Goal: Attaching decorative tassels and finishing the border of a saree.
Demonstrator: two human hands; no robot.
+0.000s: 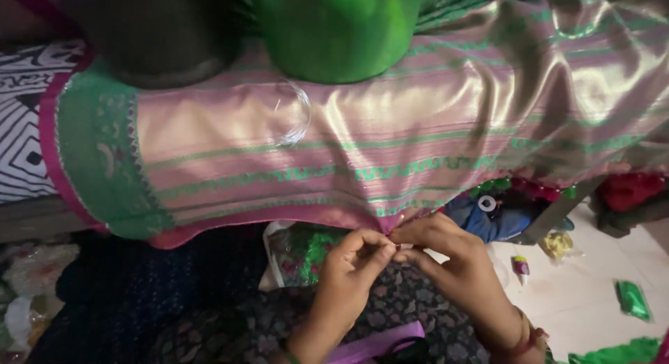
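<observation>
A wide length of shiny silk cloth (pixel 418 127), pale pink-gold with thin green woven stripes, lies draped across a raised surface and fills the upper half of the view; its long axis runs left to right, the stripes following it, and its lower hem of deeper pink faces the person. At the left end a broad green border panel (pixel 97 162) edged in pink crosses the cloth from top to bottom. Both hands meet at the pink hem near the middle of the lower edge: the left hand (pixel 352 266) has its thumb and forefinger pinched narrowly together on the hem, and the right hand (pixel 446 256) pinches the same spot from the other side, fingertips touching those of the left; whether anything small sits between them is too fine to tell. On top of the cloth, at the far edge, stand a bright green round container (pixel 338 29) and a dark round pot (pixel 157 33), with a clear glass ring or bowl (pixel 289 113) lying just in front of them. Below the hem, beside the left hand, sits a clear plastic bag of green and red pieces (pixel 303 256). On the pale floor to the right lie a small green foil packet (pixel 633 299), a tiny tube (pixel 520 266) and a yellowish bundle (pixel 556 244), well apart from the hands
</observation>
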